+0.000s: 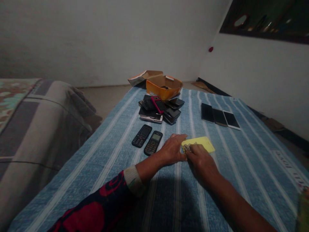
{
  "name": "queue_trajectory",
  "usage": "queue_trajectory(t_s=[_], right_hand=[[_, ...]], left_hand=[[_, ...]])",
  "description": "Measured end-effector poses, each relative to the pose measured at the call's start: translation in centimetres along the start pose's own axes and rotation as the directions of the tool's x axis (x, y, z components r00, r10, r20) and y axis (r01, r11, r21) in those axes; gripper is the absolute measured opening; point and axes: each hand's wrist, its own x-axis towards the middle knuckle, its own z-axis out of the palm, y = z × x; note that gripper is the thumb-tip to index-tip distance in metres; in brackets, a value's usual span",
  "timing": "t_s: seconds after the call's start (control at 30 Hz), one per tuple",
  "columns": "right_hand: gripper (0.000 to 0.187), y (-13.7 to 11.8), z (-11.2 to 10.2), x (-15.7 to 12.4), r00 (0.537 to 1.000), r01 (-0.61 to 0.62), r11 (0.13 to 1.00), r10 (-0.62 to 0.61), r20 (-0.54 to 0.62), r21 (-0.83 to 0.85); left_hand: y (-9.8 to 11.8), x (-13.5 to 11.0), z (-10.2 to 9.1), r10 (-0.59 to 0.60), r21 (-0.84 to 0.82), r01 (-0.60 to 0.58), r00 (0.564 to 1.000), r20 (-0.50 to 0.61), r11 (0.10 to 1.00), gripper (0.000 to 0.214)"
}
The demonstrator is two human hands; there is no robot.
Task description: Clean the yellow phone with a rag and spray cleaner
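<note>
A flat yellow piece (204, 142), like a card or a small pad, lies on the striped cloth in front of me, with a dark grey pattern or scrunched bit at its left end. My left hand (172, 149) grips that left end, its thumb and fingers along the near and far edges. Over the same end sits my right hand (201, 162), fingers curled and pressed together on the grey patch; what they pinch is hidden. Left of my hands, two black keypad phones, one (142, 136) and another (153, 143), lie side by side.
A pile of phones (158, 109) sits before an open orange box (162, 91) at the back. Three flat phones (219, 116) lie in a row at right. The blue striped cloth (108, 154) covers the surface. A draped grey blanket (48, 129) is at left.
</note>
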Motion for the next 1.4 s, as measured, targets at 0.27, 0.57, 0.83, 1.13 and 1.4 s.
queue_trajectory(t_s=[0.27, 0.57, 0.83, 1.13, 1.4], right_hand=[[0.013, 0.5, 0.0, 0.7, 0.998, 0.055, 0.998, -0.054, 0.018, -0.036], [0.013, -0.2, 0.0, 1.4, 0.997, -0.031, 0.999, 0.032, 0.065, -0.024], [0.015, -0.4, 0.3, -0.4, 1.000, -0.022, 0.999, 0.022, 0.023, 0.036], [0.018, -1.0, 0.4, -0.5, 0.999, -0.041, 0.999, 0.041, -0.002, -0.001], [0.020, -0.3, -0.2, -0.7, 0.999, 0.035, 0.998, -0.034, 0.022, -0.054]], left_hand=[[-0.3, 0.0, 0.3, -0.006, 0.019, 0.006, 1.000, -0.025, 1.000, 0.090], [-0.3, 0.0, 0.4, 0.019, 0.022, -0.018, 0.999, -0.042, 1.000, 0.087], [0.0, -0.2, 0.3, 0.038, 0.024, -0.037, 0.999, -0.028, 0.999, 0.087], [-0.2, -0.3, 0.3, 0.037, 0.016, -0.036, 0.999, -0.024, 0.999, 0.086], [0.2, -0.3, 0.1, 0.023, 0.013, -0.023, 1.000, -0.009, 1.000, 0.086]])
